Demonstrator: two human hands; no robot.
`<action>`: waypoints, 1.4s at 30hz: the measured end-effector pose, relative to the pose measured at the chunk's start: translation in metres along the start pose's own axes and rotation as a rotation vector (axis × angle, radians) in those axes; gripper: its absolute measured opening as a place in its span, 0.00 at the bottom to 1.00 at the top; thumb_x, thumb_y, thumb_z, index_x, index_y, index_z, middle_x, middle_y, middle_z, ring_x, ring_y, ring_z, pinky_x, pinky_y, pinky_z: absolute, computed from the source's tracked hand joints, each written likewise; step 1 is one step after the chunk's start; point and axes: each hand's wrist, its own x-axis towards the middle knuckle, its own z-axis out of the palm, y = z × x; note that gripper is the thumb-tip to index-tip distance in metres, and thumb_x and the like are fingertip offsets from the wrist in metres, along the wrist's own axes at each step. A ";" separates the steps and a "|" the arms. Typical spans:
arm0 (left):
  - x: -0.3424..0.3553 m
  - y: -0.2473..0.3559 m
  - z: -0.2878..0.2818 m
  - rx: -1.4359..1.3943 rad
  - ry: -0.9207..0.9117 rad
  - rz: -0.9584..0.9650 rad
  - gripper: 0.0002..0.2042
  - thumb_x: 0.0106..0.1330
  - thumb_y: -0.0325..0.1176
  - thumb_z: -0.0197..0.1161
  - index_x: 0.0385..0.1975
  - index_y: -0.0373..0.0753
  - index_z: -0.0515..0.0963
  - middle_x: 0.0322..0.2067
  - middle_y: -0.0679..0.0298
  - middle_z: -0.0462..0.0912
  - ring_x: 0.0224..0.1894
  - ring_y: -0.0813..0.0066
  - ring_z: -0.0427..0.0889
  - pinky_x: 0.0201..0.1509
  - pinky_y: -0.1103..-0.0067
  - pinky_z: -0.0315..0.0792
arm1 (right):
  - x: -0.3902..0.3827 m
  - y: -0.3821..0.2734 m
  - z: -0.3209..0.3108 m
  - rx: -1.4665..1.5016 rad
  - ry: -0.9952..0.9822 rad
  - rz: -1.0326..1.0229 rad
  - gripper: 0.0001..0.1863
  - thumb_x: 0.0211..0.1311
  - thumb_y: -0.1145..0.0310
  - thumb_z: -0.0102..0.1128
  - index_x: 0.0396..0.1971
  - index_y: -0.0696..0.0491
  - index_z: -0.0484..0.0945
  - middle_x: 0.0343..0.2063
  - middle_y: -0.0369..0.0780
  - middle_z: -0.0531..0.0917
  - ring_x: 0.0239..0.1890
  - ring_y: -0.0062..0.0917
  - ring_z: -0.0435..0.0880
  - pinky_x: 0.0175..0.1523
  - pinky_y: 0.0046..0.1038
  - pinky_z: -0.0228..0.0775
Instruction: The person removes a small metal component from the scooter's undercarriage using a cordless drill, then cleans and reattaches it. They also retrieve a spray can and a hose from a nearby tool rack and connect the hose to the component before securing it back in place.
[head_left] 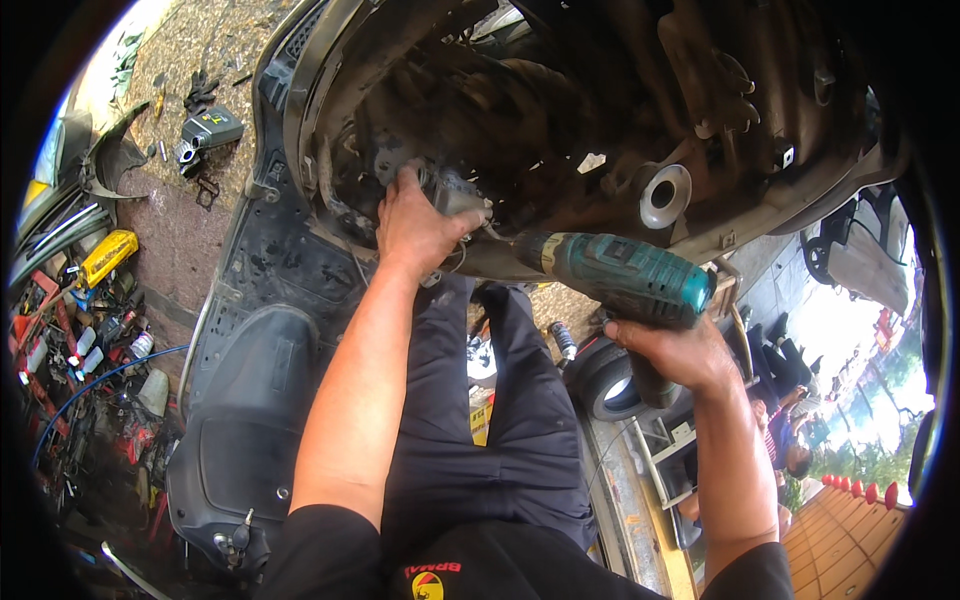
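Observation:
My right hand (690, 355) is wrapped round the handle of a teal cordless drill (630, 270). The drill lies roughly level, its chuck pointing left toward my other hand. Inside the dirty, hollow underside of a dark scooter body (560, 110), my left hand (412, 225) grips a dusty grey part (458, 193), thumb on its right side and fingers over its far side. The part's exact kind is hard to make out. Near the chuck, the drill's tip is close to the part; whether they touch I cannot tell.
A black scooter panel (245, 400) with a key (241, 530) stands at my left. Beyond it lie a dark bottle (212, 128), black gloves (201, 90), a yellow case (108, 257) and heaped tools. A tyre (605, 385) and a shock absorber (562, 340) are at right. People sit farther off.

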 end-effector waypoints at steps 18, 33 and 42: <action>0.002 -0.002 0.002 -0.006 0.006 -0.010 0.54 0.45 0.49 0.83 0.73 0.36 0.61 0.70 0.47 0.69 0.71 0.45 0.69 0.75 0.61 0.66 | 0.012 -0.003 0.004 0.123 -0.120 -0.072 0.22 0.58 0.75 0.75 0.54 0.58 0.83 0.43 0.38 0.89 0.44 0.24 0.86 0.51 0.31 0.80; -0.001 0.003 0.002 0.006 0.019 -0.018 0.52 0.46 0.48 0.82 0.72 0.38 0.62 0.69 0.49 0.70 0.70 0.45 0.69 0.74 0.60 0.66 | 0.019 -0.006 0.002 0.015 -0.112 -0.036 0.22 0.58 0.74 0.74 0.54 0.58 0.83 0.43 0.38 0.89 0.44 0.23 0.85 0.51 0.31 0.80; 0.001 0.002 0.001 -0.045 0.004 -0.017 0.52 0.46 0.48 0.82 0.72 0.37 0.62 0.70 0.48 0.70 0.71 0.45 0.68 0.75 0.61 0.65 | 0.028 0.001 -0.012 -0.673 -0.084 -0.504 0.19 0.53 0.68 0.79 0.45 0.53 0.85 0.37 0.45 0.88 0.42 0.41 0.88 0.49 0.38 0.81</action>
